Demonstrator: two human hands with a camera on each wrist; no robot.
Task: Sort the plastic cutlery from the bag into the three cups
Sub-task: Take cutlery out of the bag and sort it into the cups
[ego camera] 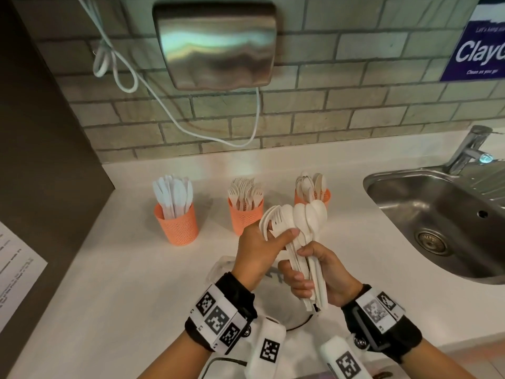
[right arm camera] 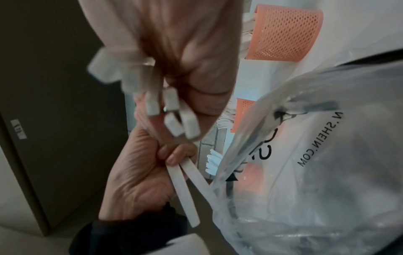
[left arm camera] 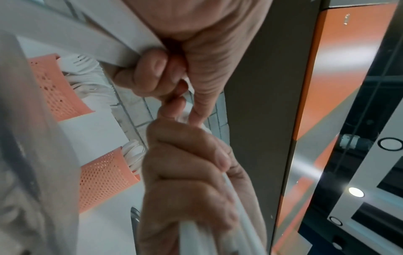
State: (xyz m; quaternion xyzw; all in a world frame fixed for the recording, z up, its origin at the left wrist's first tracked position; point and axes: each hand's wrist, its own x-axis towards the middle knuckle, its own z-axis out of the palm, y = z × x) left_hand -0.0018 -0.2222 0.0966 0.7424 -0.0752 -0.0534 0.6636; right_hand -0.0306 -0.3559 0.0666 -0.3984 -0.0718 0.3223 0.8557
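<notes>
Fingers (ego camera: 300, 285) of the right hand (ego camera: 322, 277) wrap a cutlery bundle (ego camera: 297, 222) by its handles, while the left hand (ego camera: 262, 250) pinches a fork (ego camera: 278, 225) near the bundle's top. Beyond the fingers stand three cups (ego camera: 177, 222), holding knives, forks and spoons; beneath them lies the bag (right arm camera: 316, 155).

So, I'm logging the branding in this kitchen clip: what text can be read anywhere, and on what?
"Clayc", cut off at the edge: blue wall sign.
"Clean as you go": same sign, small, barely legible.
"N.SHEIN.COM", seen upside down: clear plastic bag.
Paper sheet: print too small.
Grey panel sticker: unreadable.
</notes>
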